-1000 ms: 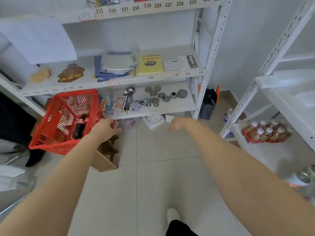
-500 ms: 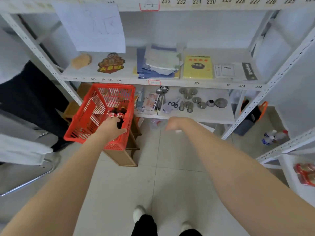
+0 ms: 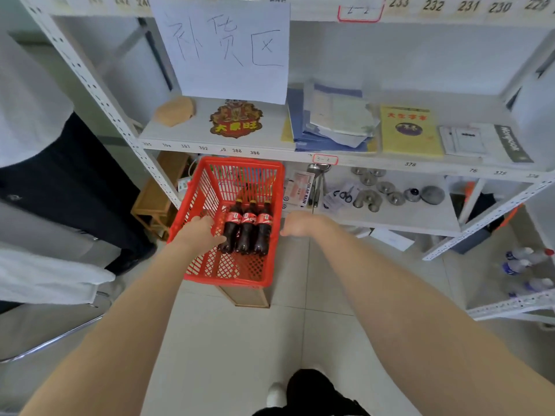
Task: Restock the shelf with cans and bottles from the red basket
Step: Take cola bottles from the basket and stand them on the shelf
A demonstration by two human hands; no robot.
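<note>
1. So my left hand (image 3: pixel 199 232) sat inside the basket (image 3: pixel 228 280), fingers loose, just beside the left of three bottles (image 3: pixel 247 229).
2. Right hand (image 3: pixel 297 226) hung just outside the basket; couldn't tell its fingers.

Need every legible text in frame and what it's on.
"补货区": handwritten on the white paper sheet.
"233 232 231 230": top shelf edge.
"393 392 388 386": middle shelf edge.
"OLAR RAIN": packet on the lower shelf.
Too blurred to read: bottle labels, yellow booklet, red-gold ornament.
</note>
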